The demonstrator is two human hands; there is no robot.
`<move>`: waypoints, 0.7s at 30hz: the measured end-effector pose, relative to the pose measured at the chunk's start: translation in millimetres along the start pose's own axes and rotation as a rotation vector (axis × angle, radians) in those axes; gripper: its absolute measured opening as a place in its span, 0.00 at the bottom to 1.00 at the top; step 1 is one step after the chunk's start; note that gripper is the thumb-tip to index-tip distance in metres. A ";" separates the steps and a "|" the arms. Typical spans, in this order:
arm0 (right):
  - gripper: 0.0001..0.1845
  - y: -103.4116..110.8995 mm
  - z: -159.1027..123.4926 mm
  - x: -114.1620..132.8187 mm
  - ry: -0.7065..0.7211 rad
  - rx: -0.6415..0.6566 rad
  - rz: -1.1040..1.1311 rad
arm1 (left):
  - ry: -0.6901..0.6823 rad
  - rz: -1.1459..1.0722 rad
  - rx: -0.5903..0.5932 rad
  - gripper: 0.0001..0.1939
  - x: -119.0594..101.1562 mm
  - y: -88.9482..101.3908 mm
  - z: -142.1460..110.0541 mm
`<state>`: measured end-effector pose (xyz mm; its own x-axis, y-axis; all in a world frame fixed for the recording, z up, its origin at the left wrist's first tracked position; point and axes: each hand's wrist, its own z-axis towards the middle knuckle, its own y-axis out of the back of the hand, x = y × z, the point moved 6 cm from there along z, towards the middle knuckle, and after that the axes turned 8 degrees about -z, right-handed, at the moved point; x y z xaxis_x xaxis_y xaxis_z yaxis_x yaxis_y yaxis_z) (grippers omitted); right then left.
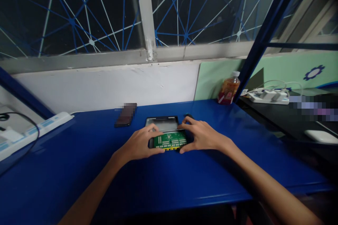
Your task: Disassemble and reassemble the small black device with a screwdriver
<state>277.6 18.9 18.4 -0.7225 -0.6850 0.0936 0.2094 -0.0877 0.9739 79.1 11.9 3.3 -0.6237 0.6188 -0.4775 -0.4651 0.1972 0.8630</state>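
A green circuit board (170, 139) with a row of yellow parts along its near edge lies in front of me, just above or on the blue table. My left hand (141, 142) grips its left end, thumb at the near corner and fingers over the far side. At the right end my right hand (202, 135) grips it the same way, its index finger bent. Directly behind the board sits an open grey case half (163, 123) with a dark rim. Whether the board rests in a second shell is hidden by my hands. A small dark object (189, 115) shows beyond my right fingers.
A dark phone (126, 115) lies at the back left of the blue table (148, 190). White power strips (34, 133) stand at the left edge. A drink bottle (229, 88) stands at the back right, beside a blue frame post (261, 38).
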 end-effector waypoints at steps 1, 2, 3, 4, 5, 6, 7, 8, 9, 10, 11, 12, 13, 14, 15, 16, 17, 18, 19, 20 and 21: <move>0.41 2.6 0.1 -2.8 -0.016 -0.023 0.012 | -0.005 0.005 -0.015 0.25 -0.7 0.6 0.2; 0.38 4.8 0.2 -6.7 -0.038 -0.045 0.017 | -0.010 0.014 -0.031 0.25 -1.5 1.3 0.5; 0.34 6.7 0.3 -12.1 -0.073 -0.071 0.014 | -0.013 0.026 -0.045 0.24 -2.3 2.2 0.8; 0.30 8.0 0.4 -18.7 -0.116 -0.098 0.001 | -0.015 0.041 -0.056 0.24 -3.0 2.9 1.2; 0.27 8.5 0.3 -26.2 -0.167 -0.123 -0.017 | -0.016 0.057 -0.065 0.24 -3.8 3.6 1.6; 0.24 8.3 0.2 -33.9 -0.218 -0.143 -0.041 | -0.017 0.072 -0.072 0.25 -4.6 4.1 2.0; 0.22 7.5 -0.1 -41.7 -0.271 -0.158 -0.073 | -0.019 0.087 -0.080 0.25 -5.5 4.5 2.3; 0.21 6.1 -0.7 -49.8 -0.331 -0.168 -0.109 | -0.025 0.100 -0.088 0.25 -6.4 4.6 2.6; 0.21 4.6 -1.5 -57.7 -0.397 -0.177 -0.149 | -0.034 0.111 -0.094 0.25 -7.5 4.4 2.8; 0.21 2.1 -2.0 -64.3 -0.446 -0.171 -0.182 | -0.046 0.118 -0.100 0.24 -8.5 3.8 2.9; 0.22 -1.2 -2.2 -69.9 -0.482 -0.152 -0.206 | -0.058 0.121 -0.104 0.24 -9.3 2.9 3.0; 0.23 -4.5 -2.2 -74.5 -0.509 -0.132 -0.228 | -0.067 0.122 -0.105 0.24 -9.7 1.7 3.0; 0.23 -8.3 -2.0 -78.4 -0.528 -0.106 -0.240 | -0.072 0.122 -0.106 0.24 -9.8 0.5 3.1; 0.23 -12.2 -1.6 -81.8 -0.542 -0.079 -0.242 | -0.075 0.121 -0.105 0.24 -9.6 -0.7 3.1; 0.23 -16.2 -1.1 -84.6 -0.548 -0.053 -0.232 | -0.075 0.119 -0.104 0.25 -9.2 -1.8 3.2; 0.22 -20.2 -0.4 -87.0 -0.548 -0.028 -0.211 | -0.076 0.117 -0.104 0.25 -8.9 -2.6 3.4; 0.20 -23.8 0.3 -89.2 -0.547 -0.006 -0.181 | -0.077 0.116 -0.104 0.25 -8.6 -3.3 3.5; 0.18 -26.7 0.9 -91.3 -0.548 0.011 -0.146 | -0.078 0.117 -0.104 0.25 -8.3 -3.7 3.7; 0.17 -28.6 1.3 -93.3 -0.547 0.020 -0.104 | -0.080 0.119 -0.103 0.25 -8.1 -4.1 3.8; 0.15 -29.2 1.7 -95.1 -0.545 0.019 -0.056 | -0.082 0.123 -0.103 0.25 -8.0 -4.4 3.8; 0.14 -28.2 2.0 -96.6 -0.543 0.003 -0.002 | -0.084 0.127 -0.103 0.25 -7.9 -4.6 3.8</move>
<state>340.1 89.0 -17.7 -0.9597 -0.2126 0.1840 0.2059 -0.0860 0.9748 88.5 9.0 3.7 -0.6290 0.6960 -0.3463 -0.4504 0.0368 0.8921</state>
